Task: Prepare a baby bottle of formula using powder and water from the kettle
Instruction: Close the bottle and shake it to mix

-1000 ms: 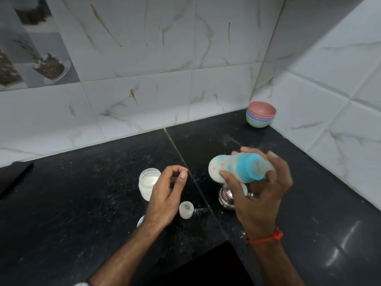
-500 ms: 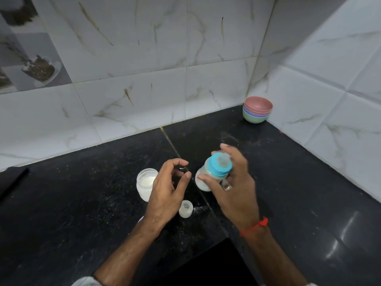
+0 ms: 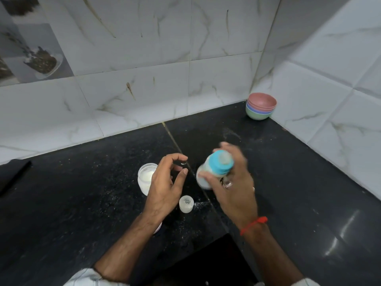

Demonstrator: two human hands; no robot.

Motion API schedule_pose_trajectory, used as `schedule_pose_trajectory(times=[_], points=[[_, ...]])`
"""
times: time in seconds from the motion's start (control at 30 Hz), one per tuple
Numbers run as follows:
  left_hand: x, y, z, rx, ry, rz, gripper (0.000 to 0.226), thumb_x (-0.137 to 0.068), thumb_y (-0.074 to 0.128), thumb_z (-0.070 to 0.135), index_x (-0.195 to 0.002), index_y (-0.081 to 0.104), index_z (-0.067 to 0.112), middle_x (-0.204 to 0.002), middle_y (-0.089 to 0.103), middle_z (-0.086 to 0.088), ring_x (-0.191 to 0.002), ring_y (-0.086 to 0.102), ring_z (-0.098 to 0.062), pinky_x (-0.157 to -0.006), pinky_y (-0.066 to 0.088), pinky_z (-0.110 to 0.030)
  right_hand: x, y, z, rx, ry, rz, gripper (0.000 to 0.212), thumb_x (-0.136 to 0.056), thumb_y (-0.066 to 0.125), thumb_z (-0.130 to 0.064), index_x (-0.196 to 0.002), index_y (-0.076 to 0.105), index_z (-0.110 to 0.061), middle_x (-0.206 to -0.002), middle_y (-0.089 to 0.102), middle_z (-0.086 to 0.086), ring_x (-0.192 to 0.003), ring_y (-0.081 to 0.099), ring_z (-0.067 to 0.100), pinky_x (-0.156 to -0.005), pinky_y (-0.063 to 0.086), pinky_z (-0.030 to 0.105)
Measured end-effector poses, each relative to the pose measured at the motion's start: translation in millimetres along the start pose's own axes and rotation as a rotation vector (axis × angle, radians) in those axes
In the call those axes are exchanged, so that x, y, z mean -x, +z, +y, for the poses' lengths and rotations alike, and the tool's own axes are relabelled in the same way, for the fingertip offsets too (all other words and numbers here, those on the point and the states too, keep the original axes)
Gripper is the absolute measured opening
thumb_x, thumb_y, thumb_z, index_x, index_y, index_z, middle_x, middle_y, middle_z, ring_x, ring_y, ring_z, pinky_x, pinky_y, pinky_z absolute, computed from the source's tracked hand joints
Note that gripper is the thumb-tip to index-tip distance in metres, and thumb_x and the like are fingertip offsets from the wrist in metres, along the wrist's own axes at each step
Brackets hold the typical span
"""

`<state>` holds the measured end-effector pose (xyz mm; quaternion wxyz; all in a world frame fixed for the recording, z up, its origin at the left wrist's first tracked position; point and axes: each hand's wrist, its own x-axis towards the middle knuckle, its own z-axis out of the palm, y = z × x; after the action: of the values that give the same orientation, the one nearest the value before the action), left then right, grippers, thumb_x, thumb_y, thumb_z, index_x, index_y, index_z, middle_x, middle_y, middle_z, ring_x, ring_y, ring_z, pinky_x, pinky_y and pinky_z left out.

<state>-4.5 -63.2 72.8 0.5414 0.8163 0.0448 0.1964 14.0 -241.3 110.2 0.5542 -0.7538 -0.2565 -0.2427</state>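
Note:
My right hand (image 3: 235,186) grips a baby bottle (image 3: 214,170) with a blue collar and teat; it holds white liquid and is motion-blurred, teat tilted toward me. My left hand (image 3: 165,186) hovers empty with fingers curled apart, just left of the bottle. Behind the left hand stands an open jar of white powder (image 3: 145,177). A small clear bottle cap (image 3: 186,203) stands on the black counter (image 3: 61,203) between my wrists. The kettle is not in view.
A stack of pastel bowls (image 3: 260,109) sits in the far right corner against the tiled walls. Spilled powder specks dot the counter around the jar. A pale lid (image 3: 158,229) peeks out under my left wrist. A dark object (image 3: 12,176) lies at the far left.
The bottle went from lying sideways and higher in my right hand to teat-up and lower, near the left hand; it is blurred now. The left hand has hardly moved.

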Motion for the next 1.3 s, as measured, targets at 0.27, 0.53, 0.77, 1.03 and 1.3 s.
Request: schedule_pose_trajectory(times=[0.27,0.53,0.77,1.03,1.3], points=[[0,0,2,-0.004,0.000,0.014,0.033,-0.097,0.069,0.009,-0.117,0.063,0.034,-0.107,0.069,0.009,-0.094,0.066,-0.010,-0.072,0.051,-0.021,-3,0,0,-0.036,-0.013,0.061,0.080,-0.079,0.087,-0.009,-0.135,0.042,-0.043,-0.138,0.052,-0.022,-0.126,0.060,0.021,-0.105,0.050,0.046],[3,0,4,-0.008,0.009,0.005,0.034,-0.098,0.068,0.012,-0.119,0.060,0.037,-0.111,0.069,0.009,-0.098,0.067,-0.012,-0.073,0.052,-0.022,1,4,-6,-0.037,-0.098,0.104,0.081,-0.076,0.087,-0.001,-0.136,0.043,-0.034,-0.132,0.057,-0.010,-0.122,0.060,0.017,-0.103,0.052,0.039],[5,-4,6,-0.004,0.035,0.019,0.029,-0.100,0.066,0.009,-0.119,0.063,0.031,-0.107,0.067,0.011,-0.095,0.066,-0.012,-0.071,0.053,-0.031,2,-5,-15,-0.108,-0.082,0.192,0.089,-0.076,0.088,-0.002,-0.141,0.039,-0.038,-0.135,0.058,0.005,-0.125,0.060,0.028,-0.102,0.053,0.042],[6,-1,13,0.017,0.029,0.000,0.029,-0.100,0.066,0.010,-0.118,0.064,0.033,-0.102,0.067,0.010,-0.091,0.065,-0.008,-0.069,0.052,-0.028,-9,-7,-19,-0.146,-0.017,0.206,0.087,-0.078,0.085,-0.002,-0.142,0.035,-0.033,-0.135,0.057,0.017,-0.123,0.062,0.031,-0.098,0.057,0.039],[6,-2,18,0.031,0.037,-0.008,0.029,-0.100,0.065,0.011,-0.118,0.063,0.033,-0.105,0.068,0.007,-0.093,0.066,-0.010,-0.071,0.054,-0.027,-22,-12,-28,-0.197,0.044,0.189,0.088,-0.077,0.086,0.000,-0.140,0.037,-0.038,-0.139,0.058,-0.005,-0.122,0.063,0.024,-0.099,0.056,0.049]])
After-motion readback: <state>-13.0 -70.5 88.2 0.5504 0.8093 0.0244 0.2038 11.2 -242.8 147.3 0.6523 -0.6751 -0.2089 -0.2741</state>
